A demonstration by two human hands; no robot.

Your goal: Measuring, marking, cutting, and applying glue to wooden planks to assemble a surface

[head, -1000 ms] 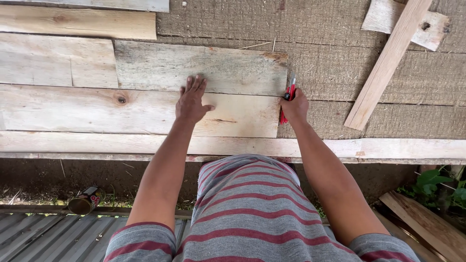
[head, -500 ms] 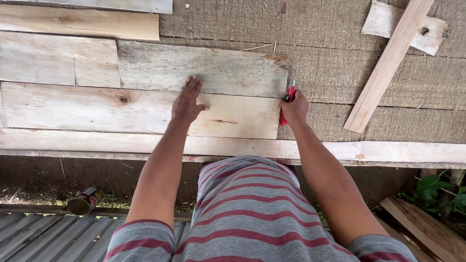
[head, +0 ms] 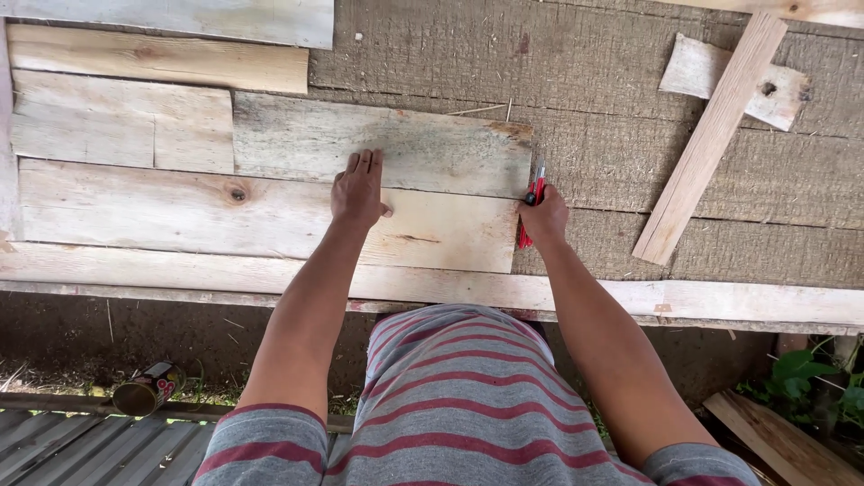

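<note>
Flat on the boards, the left hand (head: 358, 189) lies palm down with fingers together and straight, spanning the seam between the grey plank (head: 382, 146) and the pale plank (head: 270, 216) below it; it grips nothing. Just off those planks' right ends, the right hand (head: 544, 218) is closed around a red tool (head: 532, 202), which stands upright against the plank ends, over the rough brown sheet (head: 630, 162). Farther right, a slat (head: 711, 135) leans diagonally across a small scrap (head: 733, 90). Down at the near left, a round can (head: 146, 387) with a dark, multicoloured label lies on its side by corrugated metal (head: 81, 450).
</note>
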